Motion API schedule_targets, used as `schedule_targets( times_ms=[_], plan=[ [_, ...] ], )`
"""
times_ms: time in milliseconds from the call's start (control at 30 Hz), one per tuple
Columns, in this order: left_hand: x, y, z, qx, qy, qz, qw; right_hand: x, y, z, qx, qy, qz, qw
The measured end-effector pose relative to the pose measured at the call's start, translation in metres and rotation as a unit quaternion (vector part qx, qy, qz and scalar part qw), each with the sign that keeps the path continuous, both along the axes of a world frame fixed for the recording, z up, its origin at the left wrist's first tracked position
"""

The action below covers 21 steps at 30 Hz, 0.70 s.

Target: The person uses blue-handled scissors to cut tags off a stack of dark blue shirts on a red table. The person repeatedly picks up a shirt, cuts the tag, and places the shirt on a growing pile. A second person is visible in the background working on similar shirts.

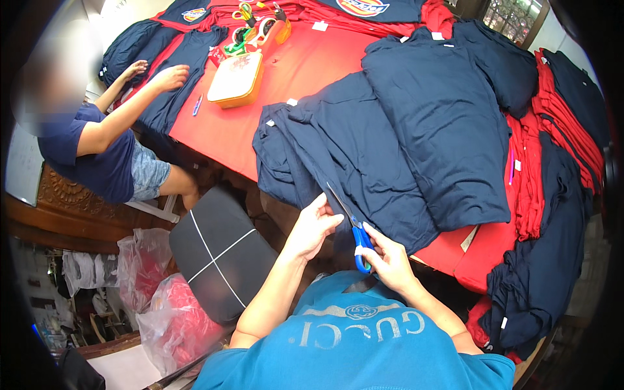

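Head view: a co-worker [97, 149] occupies the far left. Plastic bags [179, 325] and a corded black bundle [224, 260] sit beside the red-covered bench [224, 140]. My left hand [309, 231] is curled; I cannot tell whether it pinches anything. My right hand [390, 259] grips blue scissors [360, 239] before navy garments [432, 130]; red and navy stacks [564, 140] line the right.

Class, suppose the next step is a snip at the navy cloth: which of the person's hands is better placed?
Probably the right hand: it holds the blue-handled scissors, whose blades show against the navy cloth. The left hand, near the blades, holds no visible tool; perhaps it suits steadying cloth.
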<state>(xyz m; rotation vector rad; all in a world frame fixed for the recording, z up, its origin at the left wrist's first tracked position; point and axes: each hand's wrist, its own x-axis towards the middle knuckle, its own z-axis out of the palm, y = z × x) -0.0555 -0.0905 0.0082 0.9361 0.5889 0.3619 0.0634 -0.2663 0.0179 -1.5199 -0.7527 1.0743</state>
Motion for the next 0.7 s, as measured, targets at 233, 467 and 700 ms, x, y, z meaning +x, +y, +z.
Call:
schedule_targets(
  times_ms=[233, 467, 700],
  plan=[
    [0.011, 0.008, -0.005, -0.045, -0.057, 0.081, 0.994, 0.009, 0.001, 0.003, -0.090, 0.015, 0.020, 0.996],
    [0.004, 0.011, 0.005, -0.003, -0.040, 0.031, 0.999, 0.012, 0.020, -0.002, 0.029, 0.015, 0.034, 0.999],
    [0.008, 0.024, 0.004, -0.047, -0.067, 0.143, 0.986, 0.017, 0.022, 0.005, -0.049, 0.026, 0.059, 0.997]
  ],
)
